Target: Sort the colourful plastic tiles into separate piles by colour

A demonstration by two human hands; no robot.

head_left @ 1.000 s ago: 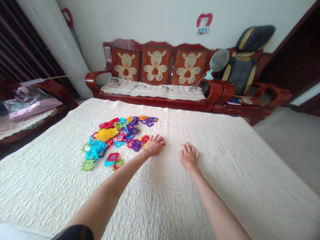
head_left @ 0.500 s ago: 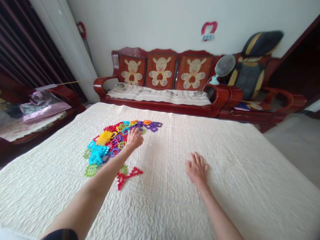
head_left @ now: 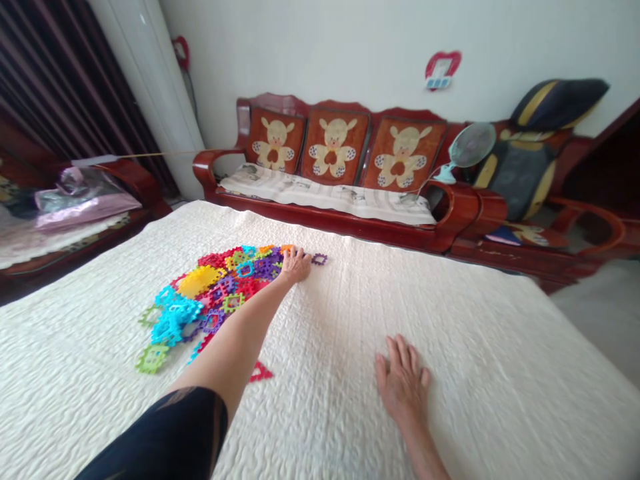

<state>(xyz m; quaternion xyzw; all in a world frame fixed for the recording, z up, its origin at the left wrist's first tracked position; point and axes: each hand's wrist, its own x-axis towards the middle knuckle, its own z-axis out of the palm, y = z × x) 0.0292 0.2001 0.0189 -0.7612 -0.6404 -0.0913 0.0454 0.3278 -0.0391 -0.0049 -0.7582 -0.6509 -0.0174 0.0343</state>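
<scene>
White quilt (head_left: 320,433) underneath; right hand (head_left: 404,380) flat on it, fingers spread, with one red piece (head_left: 261,373) off to its left, partly behind the left forearm. Left hand (head_left: 297,265) is palm-down at the far-right end of one pile of toothed pieces (head_left: 200,281), long axis near-left to far-right, overlapped past counting; can't tell if it's pinching any, but one loose purple piece (head_left: 320,259) sits just right of it, that hand nearer. Beyond: one sofa (head_left: 310,215), three bear cushions (head_left: 336,143), one fan (head_left: 473,145).
</scene>
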